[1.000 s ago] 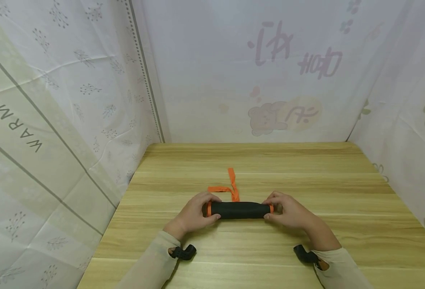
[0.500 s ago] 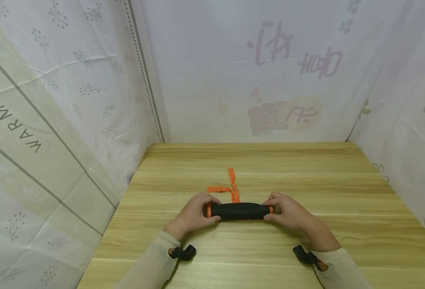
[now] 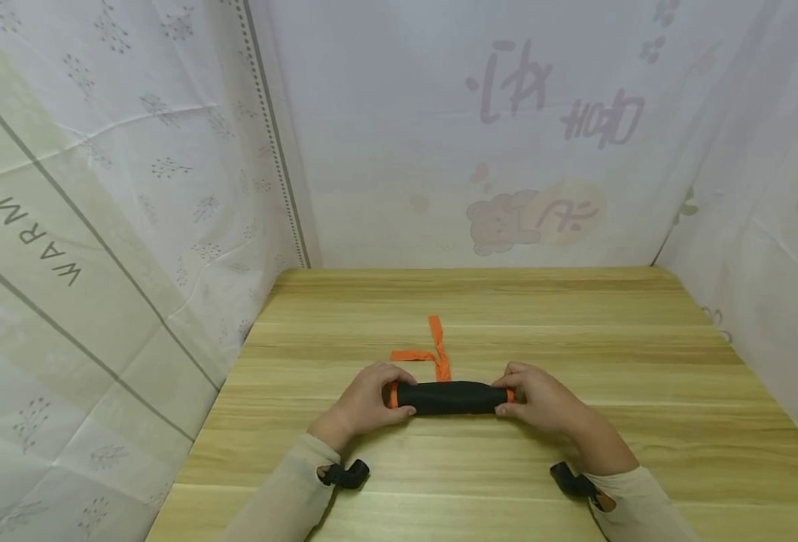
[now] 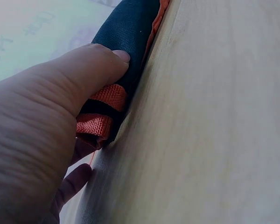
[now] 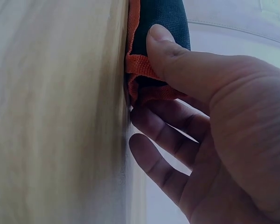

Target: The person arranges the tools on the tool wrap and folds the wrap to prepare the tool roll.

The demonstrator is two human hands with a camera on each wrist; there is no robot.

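Note:
A rolled-up black fabric bundle [image 3: 453, 398] with orange trim at both ends lies crosswise on the wooden table. Its left end is gripped by my left hand [image 3: 370, 399], thumb on the near side and fingers on the far side. At the other end my right hand [image 3: 541, 399] grips it the same way. Two orange straps [image 3: 440, 355] stretch out on the table from the far side of the roll, one pointing away and one bent left. Up close, the left wrist view shows orange webbing [image 4: 95, 125] at the roll's end beside the thumb.
The wooden table [image 3: 494, 301] reaches back to a pale printed curtain [image 3: 385, 150]. More patterned curtain hangs along the left and right sides. A black wrist-worn device [image 3: 346, 474] sticks out from the left cuff, another [image 3: 573, 479] from the right.
The roll has come a few pixels nearer to me, and its middle looks slightly thicker. Both hands keep their hold on its ends, almost in place.

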